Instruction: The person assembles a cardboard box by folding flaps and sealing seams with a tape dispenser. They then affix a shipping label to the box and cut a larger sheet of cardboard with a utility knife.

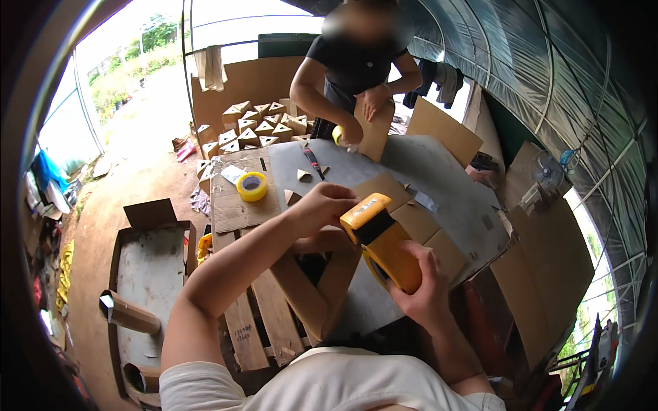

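Observation:
My right hand (418, 281) is closed round the looped grip of an orange hand tool (387, 250) with a black middle section; its exact kind is unclear. The tool is raised in front of me, tilted. My left hand (325, 205) is beside the tool's far end, its fingers bent together; what they pinch, if anything, is hidden. Below my left forearm stands a brown cardboard piece folded into a triangle (301, 291), with a dark opening. Flat cardboard (418, 222) lies beyond the tool on the grey tabletop (452, 171).
Across the table, a co-worker (356, 75) holds a tape roll (338, 135) against cardboard (375, 130). A yellow tape roll (251, 185) and a red-black cutter (313, 163) lie at the left. Triangular cardboard pieces (255, 125) are piled behind. An open box (147, 253) stands at the left.

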`<state>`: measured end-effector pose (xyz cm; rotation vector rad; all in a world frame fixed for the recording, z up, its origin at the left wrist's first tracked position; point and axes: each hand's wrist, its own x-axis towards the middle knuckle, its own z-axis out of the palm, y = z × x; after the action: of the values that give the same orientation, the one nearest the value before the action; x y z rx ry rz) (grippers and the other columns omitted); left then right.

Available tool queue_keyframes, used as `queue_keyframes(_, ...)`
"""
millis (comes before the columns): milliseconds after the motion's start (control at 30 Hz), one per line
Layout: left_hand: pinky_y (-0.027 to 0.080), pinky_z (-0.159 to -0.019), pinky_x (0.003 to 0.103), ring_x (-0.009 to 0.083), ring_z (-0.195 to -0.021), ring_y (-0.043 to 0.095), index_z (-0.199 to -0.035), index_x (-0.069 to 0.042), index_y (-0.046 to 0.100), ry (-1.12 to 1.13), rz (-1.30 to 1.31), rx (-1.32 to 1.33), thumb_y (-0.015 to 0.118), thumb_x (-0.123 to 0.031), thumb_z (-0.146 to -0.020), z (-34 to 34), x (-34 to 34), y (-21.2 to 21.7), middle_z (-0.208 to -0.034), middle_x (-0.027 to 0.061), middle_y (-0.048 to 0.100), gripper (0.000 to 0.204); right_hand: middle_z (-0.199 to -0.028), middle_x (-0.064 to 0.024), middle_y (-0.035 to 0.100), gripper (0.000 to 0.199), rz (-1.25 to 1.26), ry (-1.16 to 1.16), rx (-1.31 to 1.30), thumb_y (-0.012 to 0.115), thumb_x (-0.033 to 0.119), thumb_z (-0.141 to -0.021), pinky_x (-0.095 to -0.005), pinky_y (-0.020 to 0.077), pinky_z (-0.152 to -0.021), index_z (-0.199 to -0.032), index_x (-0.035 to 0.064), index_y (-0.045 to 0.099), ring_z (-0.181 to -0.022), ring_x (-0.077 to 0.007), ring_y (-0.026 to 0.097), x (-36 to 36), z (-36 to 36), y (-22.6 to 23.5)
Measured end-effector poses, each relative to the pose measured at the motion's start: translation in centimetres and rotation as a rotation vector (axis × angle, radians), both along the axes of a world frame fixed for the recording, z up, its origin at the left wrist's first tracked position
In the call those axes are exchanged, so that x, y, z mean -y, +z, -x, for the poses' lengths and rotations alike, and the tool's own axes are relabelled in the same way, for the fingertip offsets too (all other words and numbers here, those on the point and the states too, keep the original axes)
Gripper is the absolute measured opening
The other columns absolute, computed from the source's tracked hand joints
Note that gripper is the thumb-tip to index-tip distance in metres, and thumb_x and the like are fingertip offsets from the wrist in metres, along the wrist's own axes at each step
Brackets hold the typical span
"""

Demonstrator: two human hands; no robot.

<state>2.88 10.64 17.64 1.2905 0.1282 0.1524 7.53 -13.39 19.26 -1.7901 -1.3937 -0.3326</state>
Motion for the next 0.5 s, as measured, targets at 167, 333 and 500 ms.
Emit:
queue_keyframes(167, 0.047, -0.060, 0.022, 0.0091, -0.063, 0.053, -0.091, 0.000, 0.056, 0.188, 0.105, 0.013, 0.057, -0.016, -0.086, 1.0, -2.2, -1.0, -0.075, 0.0027, 0.055, 0.017, -0.087, -0.0135, 0.056, 0.056, 0.079, 0.017, -0.209, 0.066, 0.004, -0.061, -0.0323, 0.0487, -0.067, -0.116, 0.0100, 0.055, -0.073, -0.0273, 0.059, 5.5, 1.8, 0.0)
queue_keyframes(333, 0.044, -0.058, 0.022, 0.0097, -0.062, 0.050, -0.090, -0.001, 0.053, 0.143, 0.245, 0.046, 0.062, -0.007, -0.077, 0.7, -2.7, -0.6, -0.074, 0.0032, 0.052, 0.017, -0.088, -0.0147, 0.056, 0.056, 0.120, 0.007, -0.268, 0.066, 0.003, -0.061, -0.0323, 0.0495, -0.067, -0.116, 0.0108, 0.056, -0.073, -0.0264, 0.059, 6.5, 3.3, -0.1)
queue_keyframes(500, 0.045, -0.065, 0.023, 0.0136, -0.074, 0.051, -0.096, 0.001, 0.052, 0.399, -0.386, -0.063, 0.074, -0.009, -0.063, 1.2, -3.1, -1.6, -0.081, 0.0046, 0.051, 0.041, -0.082, -0.0136, 0.053, 0.056, 0.139, 0.042, -0.239, 0.066, 0.005, -0.062, -0.0327, 0.0495, -0.061, -0.117, 0.0125, 0.056, -0.066, -0.0256, 0.057, 4.8, 3.0, 0.6)
